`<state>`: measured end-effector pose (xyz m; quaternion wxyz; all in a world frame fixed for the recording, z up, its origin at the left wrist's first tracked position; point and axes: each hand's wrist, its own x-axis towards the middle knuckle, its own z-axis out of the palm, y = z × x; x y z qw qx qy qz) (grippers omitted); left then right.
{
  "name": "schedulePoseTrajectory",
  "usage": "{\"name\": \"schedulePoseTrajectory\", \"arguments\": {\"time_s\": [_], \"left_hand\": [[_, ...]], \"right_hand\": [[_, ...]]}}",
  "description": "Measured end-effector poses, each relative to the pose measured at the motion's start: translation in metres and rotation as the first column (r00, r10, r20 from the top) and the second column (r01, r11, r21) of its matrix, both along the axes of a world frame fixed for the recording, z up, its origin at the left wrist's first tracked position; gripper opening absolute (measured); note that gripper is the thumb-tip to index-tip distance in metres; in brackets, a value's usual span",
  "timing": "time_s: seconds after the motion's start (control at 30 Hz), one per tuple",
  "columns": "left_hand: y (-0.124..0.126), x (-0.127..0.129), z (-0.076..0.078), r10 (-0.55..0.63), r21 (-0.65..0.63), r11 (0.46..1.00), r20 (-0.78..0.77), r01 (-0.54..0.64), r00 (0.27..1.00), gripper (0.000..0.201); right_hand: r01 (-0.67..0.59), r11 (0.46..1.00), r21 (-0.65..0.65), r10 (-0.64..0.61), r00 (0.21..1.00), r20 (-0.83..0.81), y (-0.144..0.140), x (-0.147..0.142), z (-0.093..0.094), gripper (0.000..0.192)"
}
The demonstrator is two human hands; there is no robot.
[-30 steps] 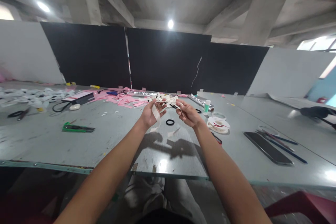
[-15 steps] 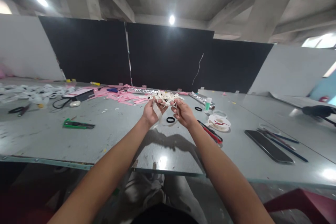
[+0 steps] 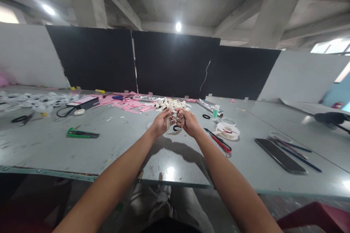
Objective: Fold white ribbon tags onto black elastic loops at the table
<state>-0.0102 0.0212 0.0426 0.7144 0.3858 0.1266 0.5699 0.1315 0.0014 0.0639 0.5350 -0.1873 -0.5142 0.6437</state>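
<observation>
Just above the middle of the frame the left hand point(image 3: 159, 125) and the right hand point(image 3: 188, 123) meet over the grey table point(image 3: 123, 142), fingers curled in and closed on one white paper strip point(image 3: 171, 123) that hangs between them as a loop; how tightly each finger presses cannot be told at this size. The strip lies straight ahead of both hands, held between them, so neither hand is nearer to it than the other; its span runs left to right across the frame, with the loop sagging toward the lower edge. Directly behind the hands, a little higher in the frame, sits a pile of white paper loops point(image 3: 171, 104), close to the fingertips but whether touching them cannot be told. A small black ring point(image 3: 177, 128) lies on the table just below the held strip. To the right of centre lie red-handled scissors point(image 3: 220, 140) and a white tape roll point(image 3: 228, 130), further right a dark phone point(image 3: 279, 155); at the left a green utility knife point(image 3: 82, 133), and pink paper scraps point(image 3: 128, 102) in the upper left of the tabletop
</observation>
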Motion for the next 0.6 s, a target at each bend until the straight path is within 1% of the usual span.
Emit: {"name": "schedulePoseTrajectory", "arguments": {"time_s": [0.07,0.2,0.3,0.4,0.5,0.6], "left_hand": [[0.0,0.0,0.0,0.003,0.015,1.0,0.004,-0.003,1.0,0.021],[-0.003,0.0,0.001,0.008,0.008,1.0,0.01,-0.008,1.0,0.02],[-0.003,-0.001,0.001,-0.004,-0.012,1.0,-0.019,0.004,1.0,0.016],[-0.003,-0.001,0.001,-0.007,0.013,1.0,-0.105,0.008,0.994,0.015],[-0.002,-0.001,0.002,0.055,0.022,0.998,-0.126,-0.053,0.99,0.019],[-0.001,-0.001,0.003,0.164,0.02,0.987,-0.125,-0.162,0.979,0.024]], "right_hand": [[0.007,1.0,0.0,-0.007,1.0,-0.007,0.0,0.0,0.001,0.022],[0.048,0.999,0.006,-0.048,0.999,-0.012,0.002,-0.002,-0.002,0.029],[0.125,0.992,0.034,-0.125,0.992,-0.008,0.004,-0.003,-0.006,0.037],[0.222,0.973,0.064,-0.224,0.975,0.014,0.007,-0.005,-0.01,0.038],[0.295,0.947,0.126,-0.305,0.95,0.068,0.008,-0.007,-0.012,0.038],[0.337,0.918,0.211,-0.38,0.9,0.214,0.008,-0.007,-0.011,0.035]]}}
